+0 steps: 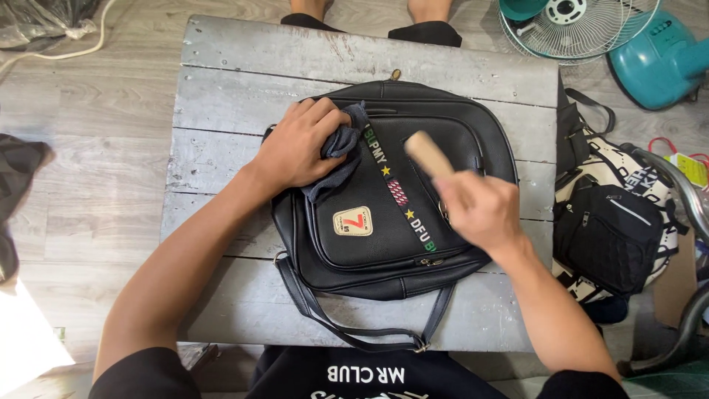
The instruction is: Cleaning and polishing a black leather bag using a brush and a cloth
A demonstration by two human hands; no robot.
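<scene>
On black bag: hands, cloth, perhaps brush

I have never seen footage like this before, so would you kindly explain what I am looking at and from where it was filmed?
There is no machine here: a person wears a camera on the head, looking down at their own two bare hands. A black backpack lies flat on a grey wooden table. The left hand presses a dark cloth onto the backpack. The right hand, blurred, holds a pale wooden handle, probably a brush. Beside the table lie another bag and a teal fan on the floor. Someone else's feet show at the far edge.
</scene>
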